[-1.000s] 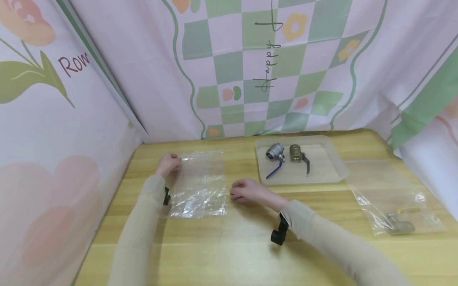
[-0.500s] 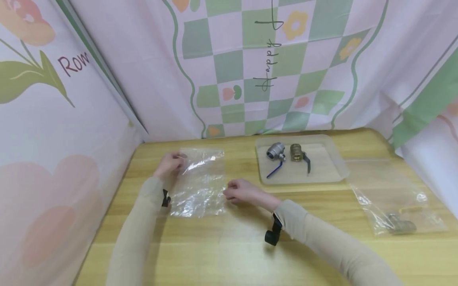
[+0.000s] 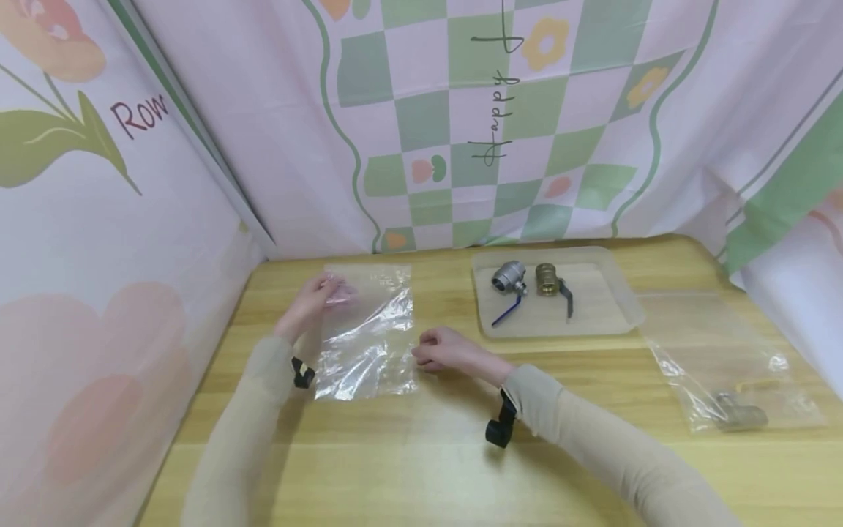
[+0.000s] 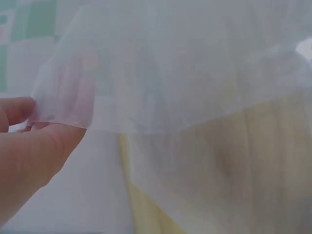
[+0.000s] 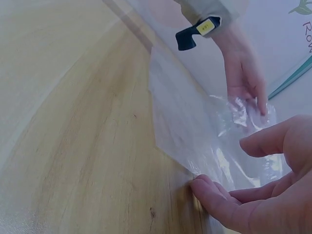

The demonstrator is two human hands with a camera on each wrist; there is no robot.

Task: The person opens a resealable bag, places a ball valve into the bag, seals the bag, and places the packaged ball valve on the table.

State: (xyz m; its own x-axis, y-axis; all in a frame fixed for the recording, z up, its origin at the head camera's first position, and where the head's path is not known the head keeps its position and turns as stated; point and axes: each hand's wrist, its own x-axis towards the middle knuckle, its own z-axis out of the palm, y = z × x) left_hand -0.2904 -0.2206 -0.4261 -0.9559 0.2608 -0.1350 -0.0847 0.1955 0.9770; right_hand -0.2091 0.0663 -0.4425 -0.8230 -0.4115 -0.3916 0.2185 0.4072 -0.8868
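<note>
A clear plastic bag (image 3: 372,340) lies at the left of the wooden table. My left hand (image 3: 306,304) pinches its far left edge; in the left wrist view some fingers show pinkish through the film (image 4: 161,97), and that edge is lifted. Beside the bag's right edge is my right hand (image 3: 457,351). In the right wrist view its thumb stands apart from the fingers, whose tips (image 5: 204,187) are right at the bag's edge.
Behind the right hand stands a shallow translucent tray (image 3: 622,311) with a silver ball valve (image 3: 509,277) with a blue lever and a brass valve (image 3: 546,279) with a dark lever. Another clear bag (image 3: 691,329) at the right contains a metal fitting (image 3: 744,413). Printed curtains (image 3: 296,132) border the table.
My left hand has gone from the bag's edge to fingers showing through the film, lifting its far left part. My right hand has moved slightly left to the bag's right edge.
</note>
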